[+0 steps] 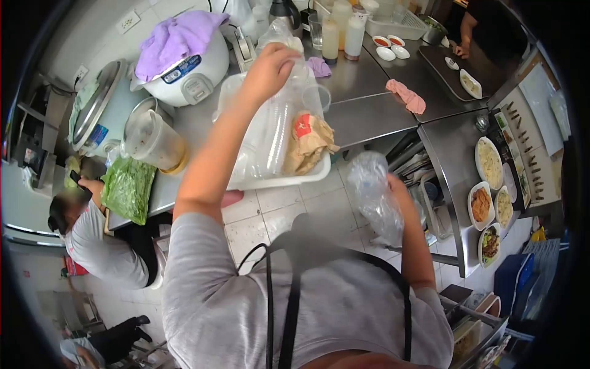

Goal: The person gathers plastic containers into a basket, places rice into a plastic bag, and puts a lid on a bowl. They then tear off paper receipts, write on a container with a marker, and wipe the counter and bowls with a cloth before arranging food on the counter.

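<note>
My left hand (269, 69) reaches out over a white tray (276, 179) on the steel counter and grips a clear plastic sleeve of stacked cups (273, 132) lying in it. A crumpled brown paper bag (309, 144) with a red label lies beside the cups in the same tray. My right hand (396, 187) is lower, over the tiled floor gap, closed on a crumpled clear plastic bag (373, 197). I wear a grey shirt and dark apron straps.
A white rice cooker (196, 77) under a purple cloth, a larger cooker (98, 114), a lidded plastic tub (153, 141) and a bag of greens (128, 189) stand left. A person (101, 246) crouches below them. Plates of food (488, 163) sit right; another person (485, 31) works at back right.
</note>
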The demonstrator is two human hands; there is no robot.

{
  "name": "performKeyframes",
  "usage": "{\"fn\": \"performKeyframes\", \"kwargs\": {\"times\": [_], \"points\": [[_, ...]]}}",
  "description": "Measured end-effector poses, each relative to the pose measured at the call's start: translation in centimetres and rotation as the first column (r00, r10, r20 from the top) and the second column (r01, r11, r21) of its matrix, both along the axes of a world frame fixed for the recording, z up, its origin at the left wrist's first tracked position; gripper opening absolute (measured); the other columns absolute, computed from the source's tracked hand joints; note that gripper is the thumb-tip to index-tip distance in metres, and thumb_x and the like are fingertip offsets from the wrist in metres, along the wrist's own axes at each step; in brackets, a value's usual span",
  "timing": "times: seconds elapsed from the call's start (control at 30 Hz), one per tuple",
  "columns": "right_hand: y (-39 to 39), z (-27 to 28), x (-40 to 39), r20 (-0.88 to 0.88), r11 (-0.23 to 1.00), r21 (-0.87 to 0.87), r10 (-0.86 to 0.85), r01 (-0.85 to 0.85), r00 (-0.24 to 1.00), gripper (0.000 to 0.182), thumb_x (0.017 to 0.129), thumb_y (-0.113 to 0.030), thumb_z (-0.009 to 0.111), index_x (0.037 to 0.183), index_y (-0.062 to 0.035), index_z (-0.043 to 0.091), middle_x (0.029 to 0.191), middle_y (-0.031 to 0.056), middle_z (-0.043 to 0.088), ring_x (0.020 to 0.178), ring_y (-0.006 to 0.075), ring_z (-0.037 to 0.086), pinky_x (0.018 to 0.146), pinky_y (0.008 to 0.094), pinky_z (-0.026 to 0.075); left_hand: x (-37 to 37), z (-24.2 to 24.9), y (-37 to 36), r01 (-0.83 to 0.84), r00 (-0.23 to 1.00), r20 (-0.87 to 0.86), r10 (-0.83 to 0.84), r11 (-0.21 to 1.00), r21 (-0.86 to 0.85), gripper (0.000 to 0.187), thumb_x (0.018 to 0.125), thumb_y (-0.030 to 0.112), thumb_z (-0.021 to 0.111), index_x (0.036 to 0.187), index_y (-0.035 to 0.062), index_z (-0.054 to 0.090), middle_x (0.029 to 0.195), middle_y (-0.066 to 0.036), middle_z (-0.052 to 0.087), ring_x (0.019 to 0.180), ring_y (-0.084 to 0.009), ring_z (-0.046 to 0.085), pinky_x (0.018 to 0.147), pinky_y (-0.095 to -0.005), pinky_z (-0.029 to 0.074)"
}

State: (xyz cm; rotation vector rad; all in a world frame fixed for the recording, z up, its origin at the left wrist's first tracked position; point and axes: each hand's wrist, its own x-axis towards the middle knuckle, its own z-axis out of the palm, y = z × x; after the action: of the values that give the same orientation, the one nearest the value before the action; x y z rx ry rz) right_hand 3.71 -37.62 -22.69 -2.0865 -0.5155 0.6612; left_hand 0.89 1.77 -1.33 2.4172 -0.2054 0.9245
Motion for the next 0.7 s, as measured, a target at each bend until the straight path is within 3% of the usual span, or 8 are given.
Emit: {"fn": "performKeyframes", "kwargs": {"times": [0.13,0.2,0.3,0.43,0.5,0.53,0.63,0.7], "points": [[8.6,8.1,-1.7,-0.176,0.924,0.336,-0.128,0.182,0.976,0.018,0.073,-0.007,0.051,0.092,-0.0036,0.051,0.075,0.0033,0.054,0.066,0.0111,0.05,0.061,0.0249,0.042,8.4,-1.9,5.8,0.033,0.993,-0.121,-0.012,0.985,0.169,0.019,0.071,0.011,0.051,0.088,0.0109,0.059,0.091,-0.014,0.052,0.084,-0.0296,0.051,0.073,-0.0358,0.042],[8.1,5.8,-1.5,-0.202,0.94,0.317,-0.066,0.129,0.977,0.018,0.076,-0.008,0.05,0.094,-0.0033,0.052,0.079,0.003,0.054,0.07,0.0096,0.051,0.062,0.0238,0.043,9.2,-2.2,6.4,-0.005,0.99,-0.138,0.023,0.992,0.128,0.019,0.071,0.012,0.051,0.088,0.009,0.058,0.09,-0.015,0.052,0.086,-0.0298,0.051,0.075,-0.0351,0.041],[10.5,11.1,-5.1,-0.422,0.961,0.238,-0.031,0.144,0.906,0.021,0.079,-0.011,0.048,0.099,-0.0022,0.051,0.085,0.0046,0.055,0.074,0.011,0.052,0.064,0.0238,0.044,5.5,0.8,8.7,-0.077,0.996,0.055,0.076,0.997,0.011,0.019,0.073,0.012,0.051,0.088,0.0038,0.057,0.092,-0.015,0.053,0.089,-0.0294,0.05,0.078,-0.0332,0.04],[13.1,13.1,-7.8,-0.641,0.859,0.254,-0.194,0.444,0.743,0.025,0.081,-0.014,0.046,0.104,-0.0021,0.05,0.089,0.0064,0.055,0.078,0.0144,0.053,0.068,0.0249,0.043,-2.1,-0.1,16.8,-0.483,0.86,0.069,0.506,0.849,-0.216,0.022,0.074,0.014,0.052,0.092,0.0016,0.056,0.093,-0.013,0.056,0.085,-0.0223,0.053,0.074,-0.0304,0.04],[15.0,12.9,-7.1,-0.779,0.817,0.255,-0.142,0.516,0.61,0.028,0.079,-0.015,0.05,0.103,-0.0004,0.05,0.093,0.0078,0.055,0.082,0.0147,0.053,0.071,0.0248,0.042,-5.0,-6.0,23.5,-0.478,0.857,-0.093,0.507,0.714,-0.513,0.032,0.074,0.025,0.053,0.095,-0.0002,0.055,0.099,-0.019,0.053,0.09,-0.029,0.052,0.076,-0.0342,0.04],[15.9,12.7,-6.5,-0.837,0.793,0.25,-0.112,0.556,0.536,0.03,0.078,-0.015,0.052,0.103,0.0005,0.05,0.096,0.0084,0.055,0.084,0.0149,0.053,0.073,0.0248,0.042,-6.9,-8.4,25.2,-0.588,0.799,-0.203,0.566,0.664,-0.462,0.032,0.074,0.023,0.052,0.095,-0.0006,0.054,0.099,-0.018,0.053,0.09,-0.0287,0.052,0.076,-0.0336,0.04],[17.8,11.6,-4.4,-0.732,0.944,0.158,-0.084,0.289,0.676,0.035,0.076,-0.015,0.054,0.106,0.0006,0.048,0.102,0.0089,0.053,0.089,0.0157,0.051,0.077,0.0254,0.041,-10.8,-13.5,27.4,-0.758,0.651,-0.504,0.567,0.522,-0.391,0.034,0.072,0.021,0.053,0.099,0.0,0.053,0.098,-0.018,0.054,0.089,-0.0313,0.052,0.076,-0.0346,0.041],[17.7,9.8,-3.7,-0.708,0.95,0.158,-0.081,0.269,0.702,0.038,0.074,-0.014,0.056,0.108,0.0007,0.047,0.102,0.0086,0.053,0.089,0.0164,0.052,0.077,0.0259,0.041,-11.9,-21.9,31.5,-0.657,0.754,-0.369,0.544,0.646,-0.389,0.035,0.074,0.026,0.052,0.096,-0.0007,0.052,0.08,-0.012,0.055,0.067,-0.0199,0.053,0.059,-0.0268,0.042]]}}
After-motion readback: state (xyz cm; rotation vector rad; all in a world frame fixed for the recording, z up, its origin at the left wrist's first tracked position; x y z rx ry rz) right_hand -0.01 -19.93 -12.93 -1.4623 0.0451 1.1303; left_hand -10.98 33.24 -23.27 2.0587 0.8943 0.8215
